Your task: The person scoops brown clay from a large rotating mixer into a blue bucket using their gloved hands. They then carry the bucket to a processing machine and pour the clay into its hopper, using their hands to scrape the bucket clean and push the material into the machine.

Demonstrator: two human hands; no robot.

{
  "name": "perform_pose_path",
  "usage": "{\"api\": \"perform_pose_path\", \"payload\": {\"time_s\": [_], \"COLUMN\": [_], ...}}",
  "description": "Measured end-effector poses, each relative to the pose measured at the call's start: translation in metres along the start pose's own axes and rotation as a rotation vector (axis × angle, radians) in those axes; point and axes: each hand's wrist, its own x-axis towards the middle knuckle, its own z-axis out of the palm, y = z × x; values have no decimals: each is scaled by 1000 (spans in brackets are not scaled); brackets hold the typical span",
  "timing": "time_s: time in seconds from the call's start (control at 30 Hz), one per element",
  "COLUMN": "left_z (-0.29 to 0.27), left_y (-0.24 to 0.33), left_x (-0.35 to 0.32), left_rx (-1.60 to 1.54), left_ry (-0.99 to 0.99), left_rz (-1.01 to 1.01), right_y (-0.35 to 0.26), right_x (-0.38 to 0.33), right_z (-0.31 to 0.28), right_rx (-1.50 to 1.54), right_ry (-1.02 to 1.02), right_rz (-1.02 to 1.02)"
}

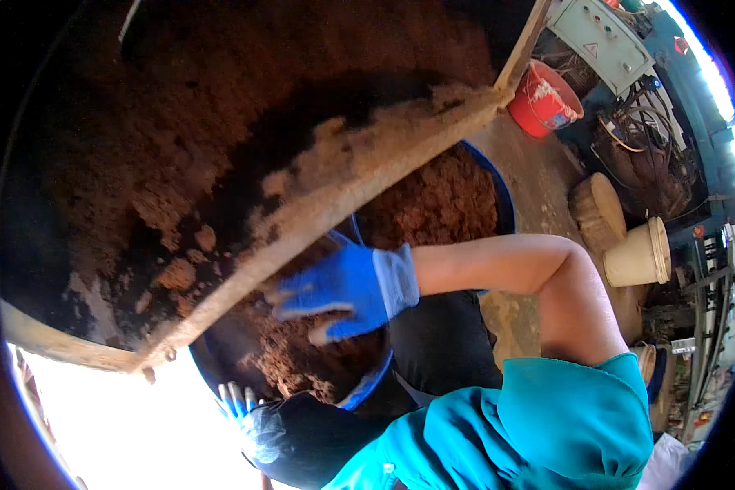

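My right hand (335,290), in a blue knitted glove, hovers palm down over a blue-rimmed tub (370,387). Its fingers are stretched out and a little smeared, with nothing visible in them. Brown crumbly, soil-like material (282,363) partly fills that tub. At the tub's lower left rim is my left hand (238,406), also gloved, its fingers extended; bright glare washes out part of it, and whether it touches the rim I cannot tell. Above the hands, a large dark bin (282,122) with a pale, dusty edge (335,204) holds more of the brown material.
A second blue-rimmed tub (502,184) with brown clumps stands beyond my right forearm. On the floor to the right are a red bucket (539,106), a wood-coloured round block (598,214) and a cream bucket (633,255). A grey control box (600,41) and tangled cables (649,122) lie farther back.
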Motion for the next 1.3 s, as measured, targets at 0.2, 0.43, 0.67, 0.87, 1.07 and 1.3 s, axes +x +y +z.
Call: {"api": "perform_pose_path", "payload": {"time_s": [0.2,0.43,0.67,0.87,1.07,1.3], "left_z": [62,70,86,100,79,-24], "left_y": [13,37,49,48,26,-2], "left_x": [13,43,53,30,-24,-89], "left_rx": [-273,-618,-736,-932,-1214,-1314], "left_ry": [462,-230,-559,-795,-844,-810], "left_rz": [-406,-641,-754,-1022,-1428,-1689], "right_y": [59,62,11,3,2,-37], "right_x": [-93,-182,-193,-200,-174,-148], "right_z": [18,93,172,195,179,132], "right_rx": [133,815,429,261,415,443], "right_ry": [-909,-1092,-488,-563,-183,-358], "right_rz": [1191,1491,1768,1884,2105,2004]}}
